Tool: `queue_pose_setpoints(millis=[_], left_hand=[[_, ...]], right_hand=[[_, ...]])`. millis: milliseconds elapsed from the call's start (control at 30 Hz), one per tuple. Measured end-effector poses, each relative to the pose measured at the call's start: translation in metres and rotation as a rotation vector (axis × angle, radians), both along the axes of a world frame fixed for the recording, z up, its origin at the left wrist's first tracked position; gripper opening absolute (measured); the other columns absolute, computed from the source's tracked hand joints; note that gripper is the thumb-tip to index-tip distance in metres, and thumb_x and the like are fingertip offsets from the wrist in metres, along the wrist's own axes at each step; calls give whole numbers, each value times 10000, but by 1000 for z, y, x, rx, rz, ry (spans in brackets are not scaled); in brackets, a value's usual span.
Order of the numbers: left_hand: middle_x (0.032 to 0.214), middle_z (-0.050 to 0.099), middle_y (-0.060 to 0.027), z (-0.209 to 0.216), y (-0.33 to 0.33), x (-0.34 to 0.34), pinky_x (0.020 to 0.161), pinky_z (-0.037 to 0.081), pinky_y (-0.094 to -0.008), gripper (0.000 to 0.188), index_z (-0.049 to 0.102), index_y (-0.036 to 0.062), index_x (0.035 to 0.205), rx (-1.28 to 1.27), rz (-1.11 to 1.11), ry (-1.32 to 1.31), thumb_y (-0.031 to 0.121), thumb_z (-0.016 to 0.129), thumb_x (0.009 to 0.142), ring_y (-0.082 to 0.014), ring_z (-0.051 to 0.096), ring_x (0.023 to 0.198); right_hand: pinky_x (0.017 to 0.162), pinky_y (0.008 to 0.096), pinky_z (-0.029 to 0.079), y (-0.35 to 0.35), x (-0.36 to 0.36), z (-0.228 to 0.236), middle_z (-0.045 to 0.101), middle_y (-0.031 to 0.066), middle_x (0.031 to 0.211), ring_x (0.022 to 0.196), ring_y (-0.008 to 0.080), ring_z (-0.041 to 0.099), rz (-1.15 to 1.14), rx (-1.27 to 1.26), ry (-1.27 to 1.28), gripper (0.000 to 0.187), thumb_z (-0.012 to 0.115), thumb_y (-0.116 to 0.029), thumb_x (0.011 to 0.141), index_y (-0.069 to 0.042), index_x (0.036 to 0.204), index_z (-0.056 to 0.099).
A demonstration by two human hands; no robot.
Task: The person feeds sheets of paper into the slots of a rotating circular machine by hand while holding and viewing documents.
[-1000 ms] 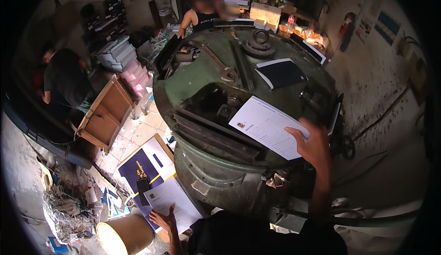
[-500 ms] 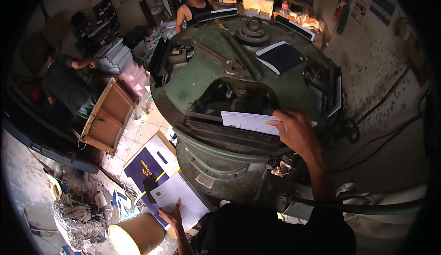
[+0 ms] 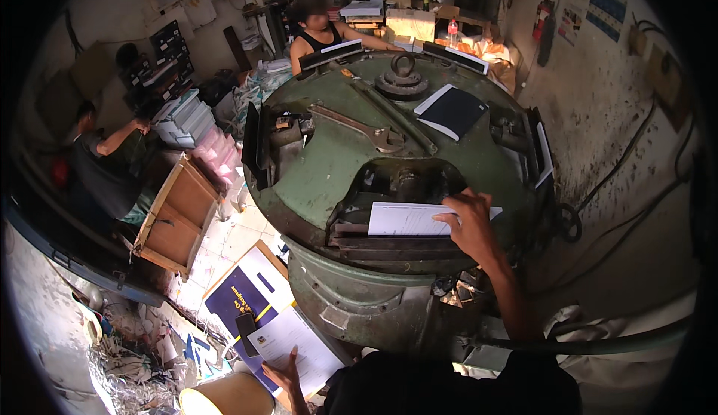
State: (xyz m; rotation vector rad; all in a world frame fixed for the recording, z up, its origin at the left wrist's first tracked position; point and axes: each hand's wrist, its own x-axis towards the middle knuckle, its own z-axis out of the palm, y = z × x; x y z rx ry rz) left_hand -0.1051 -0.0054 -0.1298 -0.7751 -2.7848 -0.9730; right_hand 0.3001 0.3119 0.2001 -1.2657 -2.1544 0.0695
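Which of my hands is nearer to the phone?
Left. The left hand is close, below and right of the phone; the right hand is far to its upper right.

Wht printed bklt (image 3: 410,220) on edge, grn machine (image 3: 314,172); wht printed ppr (image 3: 308,340) lower L.

A hand could pass low over the round green metal machine top (image 3: 310,179), across the bare stretch between the long brown steel wrench (image 3: 348,121) and the dark hollow (image 3: 449,178) near its front edge. Farther back, the wrench, a long dark metal bar (image 3: 393,114) and a raised black metal ring (image 3: 394,67) obstruct that route. At the front, dark steel rails (image 3: 389,246) and a white sheaf of printed sheets (image 3: 407,220) screen the hollow; the right hand (image 3: 470,224) blocks the sheaf's right part, leaving its left end reachable.
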Motion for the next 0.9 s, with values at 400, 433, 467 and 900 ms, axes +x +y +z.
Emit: queue_pose_setpoints(millis=[400,433,467,900], left_hand=[[941,584,-239,12,9,6,835,416,-544,923,543,-78,1040,35,-9,33,606,888,527,-442,535,926],[944,585,-241,14,10,7,840,416,-545,926,541,-78,1048,57,-17,37,605,888,529,-444,535,928],[959,584,-246,11,8,6,846,414,-549,921,534,-77,1058,57,-11,27,595,889,537,-444,533,939],[999,589,-253,13,7,6,878,405,-551,913,516,-76,1102,31,-3,-56,550,899,558,-442,517,981]], right_hand=[[910,408,308,22,33,-21,623,92,861,907,265,529,122,-61,-63,183,743,-83,777,-52,944,673],[910,408,308,22,35,-22,623,92,861,907,265,529,127,-68,-68,183,743,-83,777,-52,944,673],[911,403,316,23,37,-23,615,87,878,911,273,526,120,-82,-66,158,736,-112,787,-57,927,684],[926,412,316,32,74,-30,620,101,904,934,288,536,61,-120,-71,230,769,-175,769,-70,959,693]])
